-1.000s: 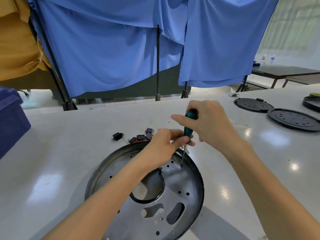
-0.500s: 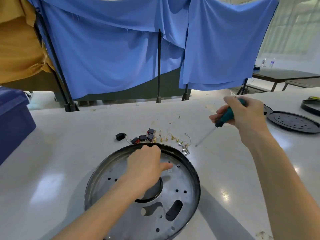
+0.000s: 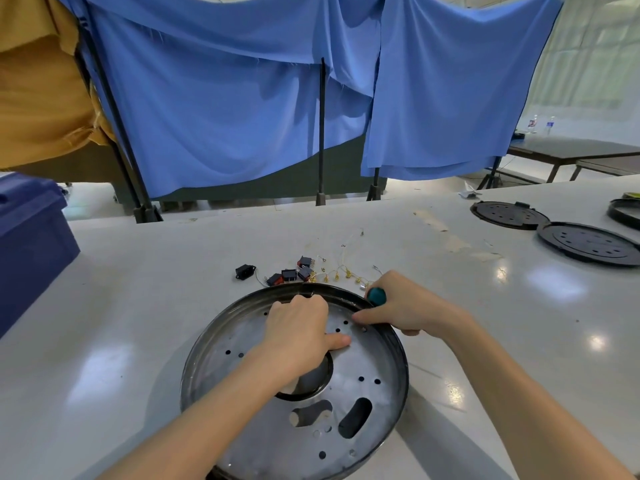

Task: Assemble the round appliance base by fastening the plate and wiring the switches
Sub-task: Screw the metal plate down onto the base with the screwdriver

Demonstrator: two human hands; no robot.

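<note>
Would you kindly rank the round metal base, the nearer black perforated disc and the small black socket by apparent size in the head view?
Largest: round metal base, nearest.
Then: nearer black perforated disc, farther.
Smallest: small black socket.

Both forearms bare, entering from the bottom edge and converging toward centre.

Left forearm runs up from lower left. My left hand (image 3: pixel 298 327) sits palm down on the plate (image 3: pixel 242 341), wrist roughly straight. Knuckles are raised and the fingers bent downward at the far side, tips hidden. I cannot tell whether they pinch anything. Thumb lies straight, pointing right, flat on the metal.

Right forearm comes in from lower right, wrist bent inward. My right hand (image 3: pixel 405 306) is curled round the screwdriver (image 3: pixel 376 296), whose teal handle end shows above the knuckles. Index finger is extended leftward, its tip close to the left thumb. The hands are near each other, not touching.
</note>
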